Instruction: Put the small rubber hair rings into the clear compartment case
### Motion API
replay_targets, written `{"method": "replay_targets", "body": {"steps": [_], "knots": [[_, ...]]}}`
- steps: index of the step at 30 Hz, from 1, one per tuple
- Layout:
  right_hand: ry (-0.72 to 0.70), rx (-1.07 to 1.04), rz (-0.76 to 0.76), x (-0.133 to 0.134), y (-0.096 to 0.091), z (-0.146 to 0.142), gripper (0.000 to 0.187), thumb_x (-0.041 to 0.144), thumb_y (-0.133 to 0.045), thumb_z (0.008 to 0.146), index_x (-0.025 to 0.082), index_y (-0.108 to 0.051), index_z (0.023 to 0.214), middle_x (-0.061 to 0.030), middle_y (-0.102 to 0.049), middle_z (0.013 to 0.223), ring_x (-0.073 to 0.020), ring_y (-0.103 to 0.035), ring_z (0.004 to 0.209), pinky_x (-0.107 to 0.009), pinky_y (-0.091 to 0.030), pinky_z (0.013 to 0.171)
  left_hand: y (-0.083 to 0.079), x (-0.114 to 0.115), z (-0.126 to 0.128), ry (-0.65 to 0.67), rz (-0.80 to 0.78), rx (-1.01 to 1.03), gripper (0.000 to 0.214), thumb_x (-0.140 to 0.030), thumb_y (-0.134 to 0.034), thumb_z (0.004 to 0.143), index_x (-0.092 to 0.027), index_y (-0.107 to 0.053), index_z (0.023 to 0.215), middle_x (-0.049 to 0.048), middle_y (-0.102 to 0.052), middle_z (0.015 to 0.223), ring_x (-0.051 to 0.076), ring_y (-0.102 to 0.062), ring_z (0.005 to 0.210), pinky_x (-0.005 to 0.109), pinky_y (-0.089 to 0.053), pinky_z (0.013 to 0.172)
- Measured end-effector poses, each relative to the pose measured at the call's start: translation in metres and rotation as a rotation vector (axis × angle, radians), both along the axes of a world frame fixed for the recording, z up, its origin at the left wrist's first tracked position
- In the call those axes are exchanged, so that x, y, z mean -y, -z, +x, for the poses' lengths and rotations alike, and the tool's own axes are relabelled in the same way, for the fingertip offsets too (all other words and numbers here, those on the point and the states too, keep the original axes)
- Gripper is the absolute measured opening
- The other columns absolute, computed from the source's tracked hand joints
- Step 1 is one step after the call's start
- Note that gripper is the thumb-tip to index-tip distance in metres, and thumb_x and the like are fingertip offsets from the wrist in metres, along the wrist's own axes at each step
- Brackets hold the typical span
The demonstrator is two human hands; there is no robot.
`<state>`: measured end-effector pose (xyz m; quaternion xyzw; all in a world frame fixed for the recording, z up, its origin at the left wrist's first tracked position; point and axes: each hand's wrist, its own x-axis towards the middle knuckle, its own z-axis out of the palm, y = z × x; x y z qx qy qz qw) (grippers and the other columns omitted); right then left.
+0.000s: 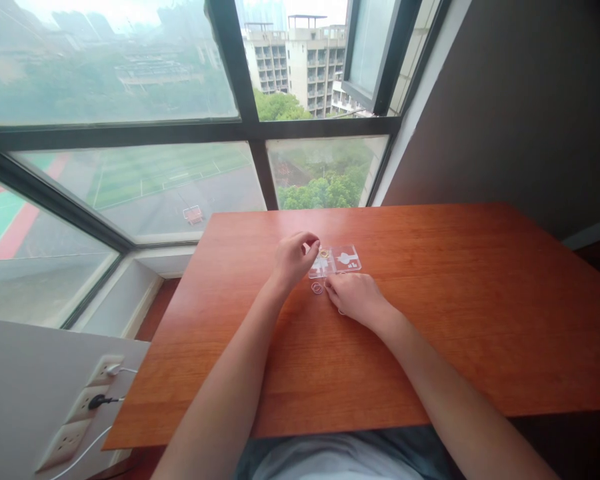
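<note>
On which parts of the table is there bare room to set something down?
The table is bare right of the clear case and right forearm, left of the left forearm, and between them toward the near edge. Crowded: around the case, where the left hand, right hand and small rings gather.

The transparent case (pixel 351 257) is blocked leftward by the left hand (pixel 294 257) and in front by the right hand (pixel 359 297); rightward, the counter (pixel 460 287) can be crossed.

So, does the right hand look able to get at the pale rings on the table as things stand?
Probably yes: the right hand is low over the table, close beside the pale rings, and the left hand, beyond them, seems to leave the way free.
</note>
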<state>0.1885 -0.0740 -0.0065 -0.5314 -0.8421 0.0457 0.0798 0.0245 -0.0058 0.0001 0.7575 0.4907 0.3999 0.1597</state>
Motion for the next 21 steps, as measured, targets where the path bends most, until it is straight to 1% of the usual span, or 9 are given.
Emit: {"method": "replay_targets", "body": {"steps": [3, 6, 8, 11, 14, 16, 18, 21], "knots": [[0.004, 0.008, -0.006, 0.0, 0.0, 0.0, 0.024, 0.029, -0.044, 0.093, 0.019, -0.064, 0.083, -0.0103, -0.07, 0.08, -0.021, -0.064, 0.068, -0.029, -0.035, 0.057, 0.0, 0.0, 0.0, 0.001, 0.014, 0.003, 0.013, -0.025, -0.054, 0.084, -0.018, -0.065, 0.081, 0.0004, -0.066, 0.077, 0.009, -0.05, 0.057, 0.023, -0.04, 0.059], [0.008, -0.014, -0.003, -0.002, 0.003, 0.001, 0.025, 0.032, -0.045, 0.093, 0.02, -0.064, 0.082, -0.0085, -0.071, 0.081, -0.0203, -0.064, 0.069, -0.028, -0.034, 0.056, -0.001, 0.0, 0.0, 0.004, 0.019, 0.002, 0.013, -0.025, -0.054, 0.084, -0.018, -0.065, 0.08, 0.0005, -0.066, 0.076, 0.009, -0.05, 0.057, 0.023, -0.04, 0.059], [0.023, -0.046, 0.017, -0.004, 0.004, 0.003, 0.021, 0.031, -0.047, 0.091, 0.021, -0.064, 0.084, -0.0067, -0.071, 0.082, -0.0192, -0.064, 0.069, -0.027, -0.033, 0.056, -0.001, 0.0, -0.001, 0.005, 0.018, 0.0, 0.013, -0.025, -0.054, 0.084, -0.018, -0.065, 0.08, 0.0006, -0.066, 0.076, 0.009, -0.05, 0.057, 0.023, -0.04, 0.059], [0.081, -0.178, 0.091, -0.006, 0.003, 0.008, 0.015, 0.028, -0.051, 0.088, 0.023, -0.066, 0.09, -0.0024, -0.071, 0.079, -0.0163, -0.063, 0.068, -0.025, -0.033, 0.058, -0.002, 0.0, -0.001, 0.008, 0.018, 0.001, 0.013, -0.025, -0.055, 0.084, -0.018, -0.065, 0.08, 0.0008, -0.066, 0.076, 0.009, -0.049, 0.057, 0.023, -0.04, 0.058], [0.14, -0.372, 0.174, -0.009, 0.001, 0.013, 0.015, 0.027, -0.052, 0.087, 0.023, -0.066, 0.089, 0.0013, -0.065, 0.065, -0.0129, -0.059, 0.06, -0.023, -0.034, 0.059, -0.002, 0.0, 0.0, 0.017, 0.023, 0.003, 0.012, -0.024, -0.055, 0.084, -0.018, -0.065, 0.08, 0.0007, -0.066, 0.076, 0.009, -0.05, 0.057, 0.023, -0.04, 0.059], [0.16, -0.461, 0.216, -0.01, 0.0, 0.016, 0.016, 0.028, -0.052, 0.087, 0.021, -0.066, 0.087, 0.0023, -0.061, 0.059, -0.0117, -0.055, 0.056, -0.022, -0.034, 0.058, -0.002, 0.001, 0.001, 0.021, 0.027, 0.001, 0.012, -0.023, -0.055, 0.084, -0.018, -0.065, 0.08, 0.0005, -0.066, 0.076, 0.009, -0.05, 0.058, 0.022, -0.04, 0.059], [0.166, -0.502, 0.24, -0.012, 0.0, 0.018, 0.016, 0.029, -0.053, 0.087, 0.021, -0.067, 0.087, 0.0025, -0.06, 0.058, -0.0113, -0.053, 0.054, -0.022, -0.034, 0.058, -0.002, 0.002, 0.001, 0.027, 0.025, -0.004, 0.012, -0.023, -0.055, 0.084, -0.018, -0.065, 0.081, 0.0005, -0.066, 0.076, 0.009, -0.05, 0.058, 0.022, -0.04, 0.059], [0.163, -0.509, 0.246, -0.012, 0.0, 0.019, 0.016, 0.029, -0.053, 0.086, 0.021, -0.067, 0.086, 0.0026, -0.059, 0.058, -0.0113, -0.052, 0.053, -0.022, -0.034, 0.058, -0.003, 0.003, 0.002, 0.034, 0.01, -0.006, 0.013, -0.024, -0.055, 0.084, -0.018, -0.065, 0.08, 0.0008, -0.066, 0.076, 0.009, -0.05, 0.058, 0.022, -0.039, 0.058]]}}
